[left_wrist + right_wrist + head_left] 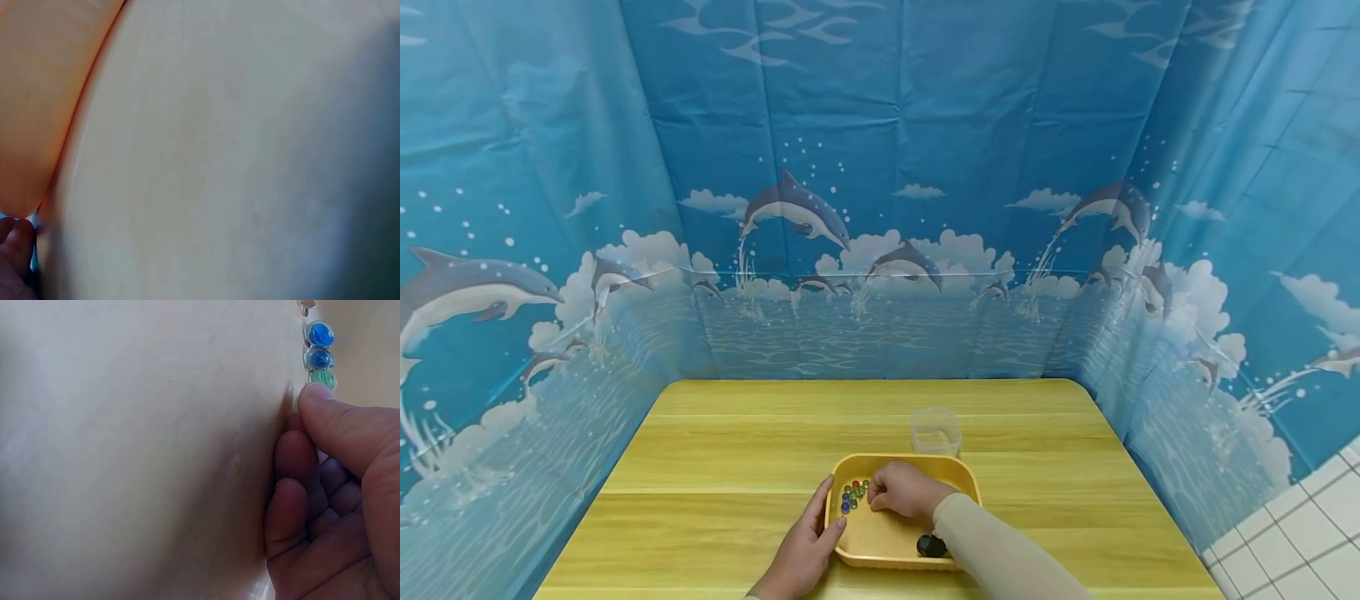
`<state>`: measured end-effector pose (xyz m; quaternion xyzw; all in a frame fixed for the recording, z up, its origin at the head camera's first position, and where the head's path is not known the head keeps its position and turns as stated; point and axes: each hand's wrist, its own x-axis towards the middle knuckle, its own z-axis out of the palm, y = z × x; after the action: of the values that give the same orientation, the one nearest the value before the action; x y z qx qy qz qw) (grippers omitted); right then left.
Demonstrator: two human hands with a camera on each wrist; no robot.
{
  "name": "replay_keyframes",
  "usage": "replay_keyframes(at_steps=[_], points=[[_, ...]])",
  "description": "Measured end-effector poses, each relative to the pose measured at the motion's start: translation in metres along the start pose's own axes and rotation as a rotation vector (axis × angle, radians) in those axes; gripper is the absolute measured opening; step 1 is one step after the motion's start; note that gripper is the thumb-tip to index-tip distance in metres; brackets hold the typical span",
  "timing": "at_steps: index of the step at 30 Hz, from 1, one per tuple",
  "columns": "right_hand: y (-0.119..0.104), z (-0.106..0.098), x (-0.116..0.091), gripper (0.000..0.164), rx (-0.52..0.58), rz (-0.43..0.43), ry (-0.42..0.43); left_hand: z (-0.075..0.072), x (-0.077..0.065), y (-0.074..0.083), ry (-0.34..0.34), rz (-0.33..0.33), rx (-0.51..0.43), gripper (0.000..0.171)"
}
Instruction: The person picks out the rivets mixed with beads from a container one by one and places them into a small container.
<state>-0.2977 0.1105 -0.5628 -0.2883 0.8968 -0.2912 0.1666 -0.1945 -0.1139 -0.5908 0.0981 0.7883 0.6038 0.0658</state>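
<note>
my left hand (805, 546) is at the left side of the yellow tray (883, 562), thumb over the rim and fingers along the outside, so the gap between them is closed to about the wall's thickness. my right hand (906, 490) reaches inside the yellow tray, thumb and fingers drawn in together; i cannot tell whether a marble sits between the tips.

the marbles (846, 507) lie bunched inside the yellow tray near its left wall, just beside my right fingertips. from the head i see the whole group, with blue, green and red among them. the right wrist view catches only a few, two blue and one green in a row, but it alone shows my thumb tip right at the green one and my other fingers curled beneath. the left wrist view has no marbles, mostly a blurred pale surface and some of my fingers (17, 253) at its edge.

only the head view takes in the black object (928, 546) at the yellow tray's near right corner, partly behind my sleeve (1007, 542), and the clear container (936, 429) just beyond its far rim.
</note>
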Motion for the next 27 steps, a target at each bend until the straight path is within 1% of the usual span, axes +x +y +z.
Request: replay_keyframes(at_steps=[10, 27], points=[[-0.0017, 0.0004, -0.0009, 0.014, 0.004, 0.010, 0.015, -0.0005, -0.0010, 0.0040, 0.002, -0.006, 0.009, 0.069], [-0.0045, -0.0002, -0.0030, 0.015, -0.016, 0.024, 0.018, -0.0010, -0.0009, 0.0034, -0.007, -0.003, 0.010, 0.070]])
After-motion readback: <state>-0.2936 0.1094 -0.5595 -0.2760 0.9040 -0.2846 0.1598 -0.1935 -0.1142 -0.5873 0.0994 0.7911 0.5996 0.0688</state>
